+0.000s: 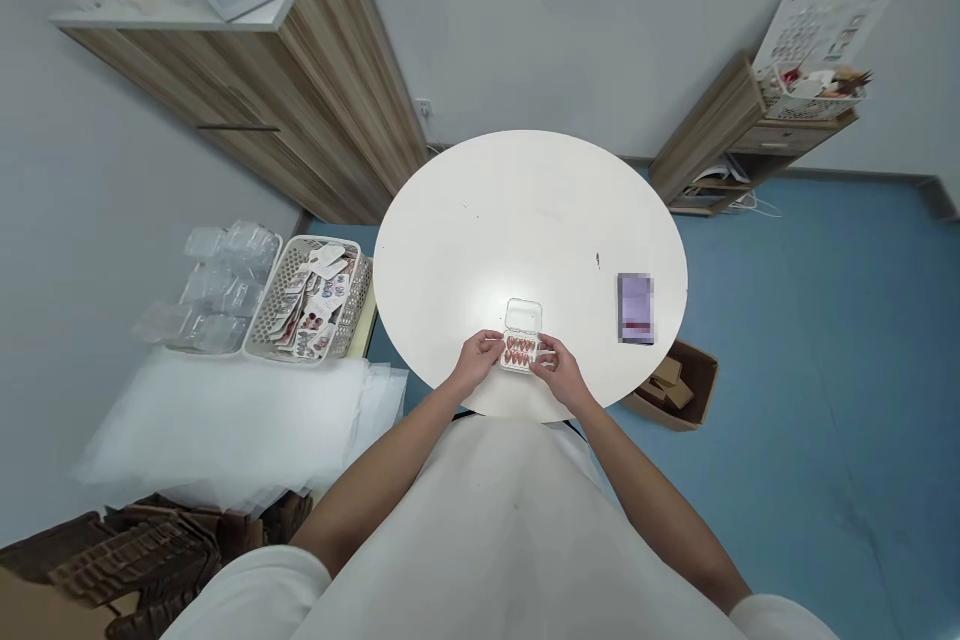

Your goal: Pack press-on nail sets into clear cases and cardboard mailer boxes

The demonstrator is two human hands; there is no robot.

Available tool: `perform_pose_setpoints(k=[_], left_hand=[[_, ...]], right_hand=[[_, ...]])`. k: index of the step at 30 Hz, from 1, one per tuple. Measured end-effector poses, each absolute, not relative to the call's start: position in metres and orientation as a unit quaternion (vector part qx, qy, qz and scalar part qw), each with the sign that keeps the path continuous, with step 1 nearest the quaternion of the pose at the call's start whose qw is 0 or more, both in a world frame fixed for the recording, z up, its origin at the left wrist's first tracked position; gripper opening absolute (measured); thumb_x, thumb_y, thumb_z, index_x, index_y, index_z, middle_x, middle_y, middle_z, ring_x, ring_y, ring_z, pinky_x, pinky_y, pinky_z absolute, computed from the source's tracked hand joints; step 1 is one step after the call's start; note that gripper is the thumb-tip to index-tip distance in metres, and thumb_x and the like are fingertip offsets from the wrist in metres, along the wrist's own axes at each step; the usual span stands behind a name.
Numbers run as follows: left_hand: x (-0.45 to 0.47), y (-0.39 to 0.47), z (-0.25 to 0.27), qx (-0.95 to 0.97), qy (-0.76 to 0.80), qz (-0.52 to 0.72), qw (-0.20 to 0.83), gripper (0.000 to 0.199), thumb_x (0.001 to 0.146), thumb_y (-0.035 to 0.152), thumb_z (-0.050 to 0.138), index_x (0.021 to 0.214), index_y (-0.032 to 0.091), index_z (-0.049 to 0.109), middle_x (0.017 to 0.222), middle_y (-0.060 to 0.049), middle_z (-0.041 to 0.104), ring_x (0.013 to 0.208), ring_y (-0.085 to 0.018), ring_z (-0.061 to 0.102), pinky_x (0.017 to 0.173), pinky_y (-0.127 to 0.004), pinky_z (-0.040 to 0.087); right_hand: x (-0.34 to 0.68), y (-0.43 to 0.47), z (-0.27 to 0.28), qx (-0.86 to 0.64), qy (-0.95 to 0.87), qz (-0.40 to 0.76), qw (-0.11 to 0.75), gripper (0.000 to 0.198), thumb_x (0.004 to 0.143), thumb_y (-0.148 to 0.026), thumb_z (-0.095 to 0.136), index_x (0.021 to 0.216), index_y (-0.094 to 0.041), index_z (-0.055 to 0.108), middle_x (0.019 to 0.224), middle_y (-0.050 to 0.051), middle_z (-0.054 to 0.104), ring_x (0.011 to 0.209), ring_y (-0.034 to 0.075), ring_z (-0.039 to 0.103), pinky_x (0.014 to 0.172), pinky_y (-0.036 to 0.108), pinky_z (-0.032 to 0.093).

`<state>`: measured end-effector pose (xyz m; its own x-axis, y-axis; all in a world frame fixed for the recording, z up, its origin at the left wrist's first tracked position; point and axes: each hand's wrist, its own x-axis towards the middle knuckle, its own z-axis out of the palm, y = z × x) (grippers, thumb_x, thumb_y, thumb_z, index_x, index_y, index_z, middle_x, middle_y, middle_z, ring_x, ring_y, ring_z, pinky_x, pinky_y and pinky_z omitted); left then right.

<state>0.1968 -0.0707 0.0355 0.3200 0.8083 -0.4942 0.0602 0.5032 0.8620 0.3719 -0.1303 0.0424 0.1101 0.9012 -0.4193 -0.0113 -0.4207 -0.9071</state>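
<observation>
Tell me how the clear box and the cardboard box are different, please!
Fingers hold the clear box; the cardboard box stands on the floor. The clear box is see-through; the cardboard box is brown. The clear box is smaller than the cardboard box. Both are open, with things inside.

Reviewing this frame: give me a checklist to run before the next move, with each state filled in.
1. Left hand at the clear case's left edge: ok.
2. Right hand at its right edge: ok.
3. Lid open, on the far side of the case: ok.
4. Reddish pieces in two rows inside the case: ok.
5. Purple item on the table apart from the case: ok.
6. Each piece firmly seated: cannot tell, too small.
</observation>
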Motion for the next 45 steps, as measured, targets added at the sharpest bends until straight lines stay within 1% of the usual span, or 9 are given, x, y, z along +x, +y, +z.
perform_pose_setpoints(k=[5,9,12,15,20,28,34,41,45], left_hand=[[0.178,-0.071,0.044,0.383,0.475,0.271,0.744,0.034,0.063,0.035,0.068,0.088,0.015,0.054,0.075,-0.004,0.065,0.068,-0.013,0.059,0.071,-0.030,0.044],[0.168,-0.074,0.049,0.371,0.446,0.259,0.772,0.035,0.060,0.033,0.071,0.086,0.014,0.057,0.073,-0.005,0.065,0.068,-0.014,0.060,0.072,-0.031,0.044],[0.164,-0.077,0.054,0.351,0.434,0.246,0.793,0.034,0.058,0.030,0.073,0.084,0.013,0.058,0.071,-0.004,0.065,0.065,-0.013,0.060,0.071,-0.029,0.044],[0.162,-0.076,0.058,0.314,0.418,0.245,0.816,0.034,0.059,0.028,0.073,0.087,0.014,0.059,0.076,-0.005,0.065,0.068,-0.012,0.060,0.070,-0.028,0.044],[0.165,-0.072,0.058,0.271,0.419,0.266,0.825,0.034,0.061,0.027,0.072,0.090,0.013,0.059,0.081,-0.006,0.064,0.068,-0.012,0.059,0.070,-0.028,0.045],[0.168,-0.069,0.057,0.242,0.427,0.290,0.821,0.030,0.062,0.025,0.071,0.088,0.014,0.060,0.077,-0.005,0.064,0.064,-0.010,0.058,0.065,-0.024,0.045],[0.169,-0.072,0.057,0.218,0.420,0.293,0.831,0.028,0.063,0.022,0.070,0.088,0.015,0.059,0.082,-0.006,0.064,0.071,-0.012,0.060,0.069,-0.026,0.046],[0.174,-0.075,0.056,0.226,0.418,0.300,0.827,0.027,0.063,0.025,0.070,0.087,0.016,0.059,0.079,-0.004,0.063,0.069,-0.011,0.058,0.069,-0.025,0.045],[0.182,-0.079,0.059,0.237,0.425,0.309,0.817,0.027,0.063,0.028,0.069,0.085,0.016,0.060,0.081,-0.004,0.063,0.070,-0.010,0.058,0.068,-0.025,0.045]], right_hand=[[0.364,-0.131,0.054,-0.620,-0.326,0.555,0.449,0.043,0.065,-0.039,0.062,0.105,-0.024,0.054,0.103,0.004,0.055,0.078,0.013,0.055,0.073,0.031,0.045],[0.360,-0.124,0.058,-0.607,-0.265,0.595,0.454,0.039,0.070,-0.045,0.057,0.104,-0.026,0.056,0.107,0.005,0.058,0.086,0.017,0.056,0.075,0.032,0.045],[0.357,-0.120,0.063,-0.571,-0.248,0.617,0.481,0.036,0.069,-0.040,0.059,0.102,-0.027,0.057,0.107,0.004,0.059,0.089,0.017,0.056,0.077,0.032,0.044],[0.353,-0.119,0.070,-0.546,-0.249,0.619,0.507,0.035,0.067,-0.034,0.061,0.101,-0.028,0.058,0.107,0.003,0.058,0.090,0.017,0.056,0.078,0.033,0.044],[0.346,-0.119,0.085,-0.499,-0.230,0.653,0.521,0.026,0.068,-0.029,0.056,0.093,-0.026,0.061,0.108,0.002,0.057,0.092,0.018,0.055,0.074,0.034,0.047],[0.335,-0.122,0.083,-0.509,-0.208,0.649,0.526,0.031,0.072,-0.040,0.053,0.098,-0.026,0.060,0.110,0.004,0.057,0.093,0.020,0.055,0.074,0.034,0.047],[0.328,-0.134,0.074,-0.523,-0.193,0.624,0.547,0.047,0.067,-0.036,0.063,0.112,-0.033,0.050,0.124,0.002,0.045,0.105,0.019,0.049,0.079,0.032,0.047],[0.331,-0.148,0.073,-0.520,-0.163,0.637,0.545,0.049,0.068,-0.037,0.063,0.114,-0.030,0.048,0.103,0.003,0.058,0.093,0.018,0.056,0.078,0.037,0.049],[0.341,-0.147,0.075,-0.531,-0.178,0.634,0.533,0.050,0.066,-0.037,0.064,0.114,-0.028,0.048,0.099,0.003,0.060,0.091,0.019,0.058,0.079,0.038,0.050]])
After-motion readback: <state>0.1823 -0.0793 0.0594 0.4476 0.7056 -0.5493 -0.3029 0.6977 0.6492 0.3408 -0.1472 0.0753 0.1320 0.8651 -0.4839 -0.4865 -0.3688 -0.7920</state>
